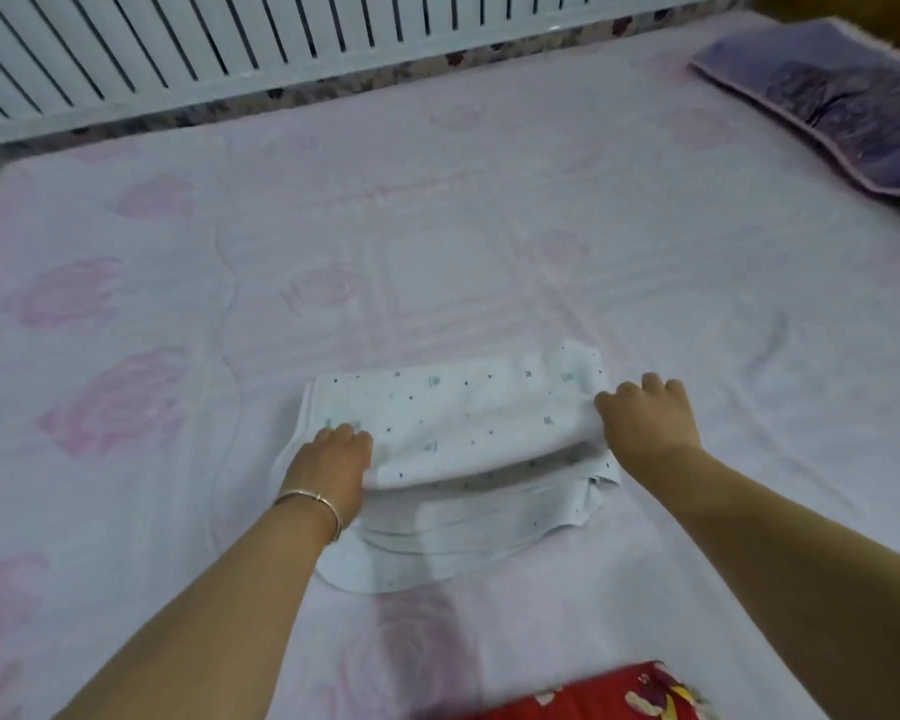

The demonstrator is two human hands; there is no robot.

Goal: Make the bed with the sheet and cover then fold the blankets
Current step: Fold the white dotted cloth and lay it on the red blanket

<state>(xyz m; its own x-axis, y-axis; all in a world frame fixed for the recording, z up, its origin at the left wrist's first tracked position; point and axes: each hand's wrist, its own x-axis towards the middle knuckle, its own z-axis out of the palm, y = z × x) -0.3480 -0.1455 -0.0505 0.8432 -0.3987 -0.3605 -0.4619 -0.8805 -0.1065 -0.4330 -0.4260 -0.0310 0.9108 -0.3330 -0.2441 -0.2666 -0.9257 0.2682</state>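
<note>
Here, your left hand grips the left end of the blanket, fingers curled over the top fold with the fingertips tucked into the cloth. Your right hand holds the right end, knuckles up and fingers curled down round the edge; the fingertips themselves are hidden. The blanket is white with small grey dots and marks, folded into a strip that spans from one hand to the other. Its upper layer is lifted between your fingers, and looser layers spread out flat toward you below them. A thin bangle sits on your left wrist.

The blanket lies on the cover, pale pink with faint rose prints, which spreads smooth past your fingers on every side. Well beyond your right fingers, at the far right corner, rests a purple pillow with a pale border. Far ahead of both hands, a white slatted headboard runs along the bed's edge, with a strip of dark flowered fabric showing just under it. Behind your right forearm, at the near edge, a red patterned cloth pokes in. Nothing lies between your hands and the blanket. No writing or label can be read.
</note>
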